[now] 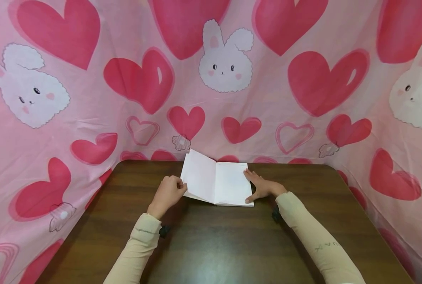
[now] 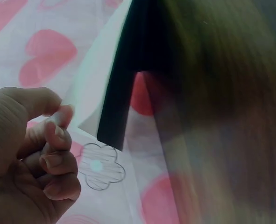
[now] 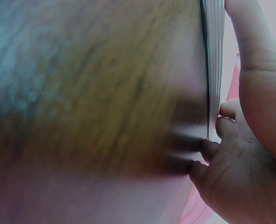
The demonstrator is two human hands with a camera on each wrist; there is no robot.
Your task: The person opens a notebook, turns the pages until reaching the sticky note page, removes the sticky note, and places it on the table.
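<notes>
An open notebook [image 1: 232, 183] with white pages lies toward the table's far edge. Its left page [image 1: 201, 176] stands raised and tilted, with the top corner higher than the right side. My left hand [image 1: 169, 193] pinches the left page's outer edge between thumb and forefinger, the other fingers curled in. In the left wrist view the dark cover [image 2: 113, 100] shows beneath the white page. On the other side my right hand [image 1: 264, 187] rests along the right edge, thumb and fingers spread. The right wrist view shows the stacked page edges [image 3: 214, 60] beside the fingertips.
A dark brown wooden table [image 1: 211, 244] with rounded far corners carries the notebook. Pink cloth [image 1: 267, 106] printed with hearts and rabbits hangs behind it and at both sides. Small dark devices sit under both wrists.
</notes>
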